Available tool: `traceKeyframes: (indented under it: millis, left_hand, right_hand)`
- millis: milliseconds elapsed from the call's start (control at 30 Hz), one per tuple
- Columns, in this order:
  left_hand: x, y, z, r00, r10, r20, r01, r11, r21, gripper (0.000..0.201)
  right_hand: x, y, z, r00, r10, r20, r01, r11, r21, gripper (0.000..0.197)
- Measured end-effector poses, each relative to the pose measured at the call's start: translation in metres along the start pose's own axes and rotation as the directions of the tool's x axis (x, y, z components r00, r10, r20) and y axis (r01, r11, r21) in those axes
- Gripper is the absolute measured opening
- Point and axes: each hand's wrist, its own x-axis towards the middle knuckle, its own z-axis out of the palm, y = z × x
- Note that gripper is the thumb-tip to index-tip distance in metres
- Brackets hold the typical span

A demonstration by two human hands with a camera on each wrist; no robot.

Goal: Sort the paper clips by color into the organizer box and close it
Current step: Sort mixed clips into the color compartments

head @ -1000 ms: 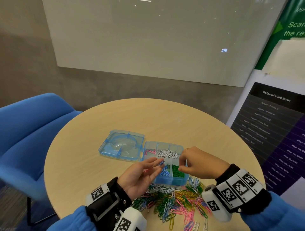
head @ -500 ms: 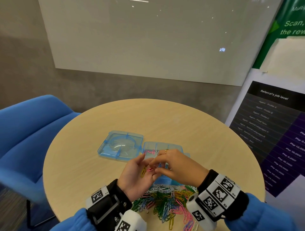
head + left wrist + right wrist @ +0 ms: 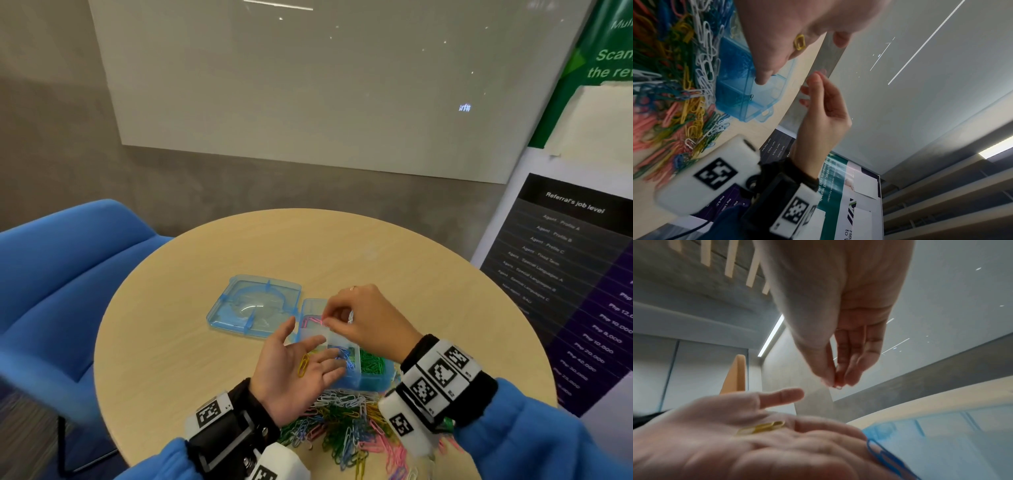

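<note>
The right hand [image 3: 363, 322] is pinching a pink clip [image 3: 322, 321] over the organizer box [image 3: 373, 378]; the left hand [image 3: 298, 370] is lying flat, cradling a yellow clip [image 3: 302, 365] (light, springy, slippery wire, I'd judge; best nipped at its looped end).

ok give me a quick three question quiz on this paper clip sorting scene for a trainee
1. True or false: the box lid is closed over the organizer box.
2. What colour is the paper clip lying on the open left hand?
3. The right hand pinches a pink clip over which section? A) the pink section B) the green section C) the loose pile

Key: 1 false, the lid lies open on the table; 2 yellow; 3 A.
</note>
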Motion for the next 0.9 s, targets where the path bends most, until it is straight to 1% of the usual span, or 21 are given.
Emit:
traceKeyframes:
  millis: [33,67,133,200,333,467,533,600,700,833,900]
  left_hand:
    - [-0.002,0.000,0.003,1.000,0.013,-0.019,-0.013,1.000,-0.004,0.076]
    - [-0.004,-0.001,0.004,0.999,0.016,-0.028,-0.016,1.000,-0.010,0.077]
    - [-0.004,-0.001,0.005,0.999,0.014,-0.035,-0.015,1.000,-0.023,0.079]
    - [-0.003,0.001,0.004,0.999,0.021,-0.034,-0.022,0.999,-0.033,0.081]
    - [0.000,0.002,0.000,0.999,0.026,0.019,-0.026,1.000,-0.015,0.082]
    - [-0.001,-0.001,-0.002,0.995,0.007,0.101,-0.005,1.000,-0.023,0.077]
    - [-0.003,-0.002,-0.001,0.991,0.019,0.131,-0.012,0.998,-0.054,0.074]
    - [-0.002,-0.002,-0.001,0.992,0.027,0.127,-0.019,0.998,-0.062,0.077]
    - [0.000,-0.002,-0.004,0.991,0.010,0.134,-0.002,0.998,-0.060,0.086]
    - [0.003,-0.003,-0.006,0.986,-0.002,0.165,0.018,0.995,-0.095,0.087]
    - [0.005,-0.003,-0.007,0.986,-0.001,0.169,0.021,0.993,-0.115,0.088]
  right_hand:
    - [0.006,0.002,-0.002,0.997,0.049,-0.051,-0.048,0.998,0.029,0.011]
    - [0.011,0.004,-0.003,0.993,0.095,-0.074,-0.092,0.995,0.039,0.015]
    - [0.019,0.008,-0.002,0.985,0.171,-0.025,-0.170,0.985,0.020,0.026]
    - [0.021,0.009,-0.002,0.981,0.186,0.046,-0.186,0.983,-0.007,0.029]
    - [0.006,-0.001,-0.005,0.988,0.074,0.133,-0.076,0.997,0.007,0.018]
    - [-0.011,-0.008,-0.002,0.988,-0.046,0.149,0.034,0.996,0.082,0.014]
    - [-0.014,-0.011,0.000,0.975,-0.129,0.182,0.106,0.985,0.133,0.017]
    - [-0.014,-0.015,0.004,0.956,-0.185,0.226,0.153,0.977,0.151,0.018]
    - [-0.014,-0.019,0.011,0.947,-0.216,0.238,0.194,0.974,0.115,0.014]
    - [-0.012,-0.017,0.015,0.935,-0.194,0.297,0.179,0.981,0.080,0.019]
    - [-0.012,-0.018,0.015,0.924,-0.202,0.325,0.192,0.979,0.063,0.018]
